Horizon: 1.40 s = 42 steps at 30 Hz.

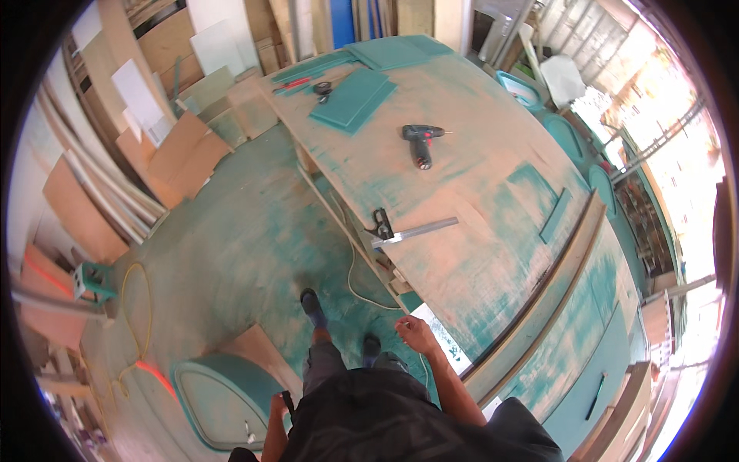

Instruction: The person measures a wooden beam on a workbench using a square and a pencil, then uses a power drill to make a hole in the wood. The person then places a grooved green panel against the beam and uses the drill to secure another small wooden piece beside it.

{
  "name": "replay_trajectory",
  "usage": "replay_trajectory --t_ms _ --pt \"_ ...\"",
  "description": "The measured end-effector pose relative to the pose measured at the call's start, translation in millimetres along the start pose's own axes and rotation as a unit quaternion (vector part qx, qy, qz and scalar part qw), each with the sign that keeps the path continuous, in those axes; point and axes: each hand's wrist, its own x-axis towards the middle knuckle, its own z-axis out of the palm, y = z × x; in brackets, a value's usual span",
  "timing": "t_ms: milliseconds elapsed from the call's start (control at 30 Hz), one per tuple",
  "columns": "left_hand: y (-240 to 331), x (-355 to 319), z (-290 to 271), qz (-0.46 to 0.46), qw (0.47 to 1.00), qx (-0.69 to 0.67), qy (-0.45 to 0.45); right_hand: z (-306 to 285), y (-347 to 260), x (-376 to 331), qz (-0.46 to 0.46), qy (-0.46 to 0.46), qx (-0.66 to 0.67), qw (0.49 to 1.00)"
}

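Note:
My right hand (416,336) hangs by the near corner of the workbench (477,146), beside a white printed sheet (443,339). Its fingers are curled together; whatever they may hold is too small to make out. Low at my left side is my left hand (278,405), closed around a narrow dark object (288,400) that I cannot identify. Left of it stands a rounded green panel (223,400) with a raised border. A combination square (414,230) lies across the bench's left edge. Farther back, a cordless drill (420,142) rests on its side.
Green panels (354,100) and a roll of tape (322,88) lie at the bench's far end. A long wooden rail (546,281) runs along its right. A pale cable (350,269) trails beneath the bench; a yellow hose (148,308) lies on the left floor. Boards lean against the wall.

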Motion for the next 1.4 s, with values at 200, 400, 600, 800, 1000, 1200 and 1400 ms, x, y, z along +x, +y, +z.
replay_trajectory --t_ms 200,400,600,800,1000,1200,1400 --pt "-40 151 -89 -0.151 0.942 -0.300 0.003 11 -54 49 0.002 0.072 -0.188 0.980" --pt "-53 287 -189 -0.151 0.867 -0.474 0.013 9 -120 110 0.027 0.172 -0.163 0.971" --pt "-24 385 -256 -0.073 0.997 -0.032 0.023 -3 -133 192 0.046 0.374 -0.140 0.916" --pt "-48 371 -238 0.003 0.987 0.100 0.125 10 -115 266 -0.067 0.276 -0.542 0.791" --pt "66 364 -179 -0.339 0.909 -0.207 0.126 -59 -100 340 -0.044 0.418 -0.345 0.839" --pt "138 343 -114 -0.378 0.877 -0.296 0.023 -73 -176 426 -0.107 0.294 -0.365 0.877" --pt "168 349 -135 -0.461 0.788 -0.402 0.077 -76 -235 489 -0.136 0.229 -0.388 0.883"
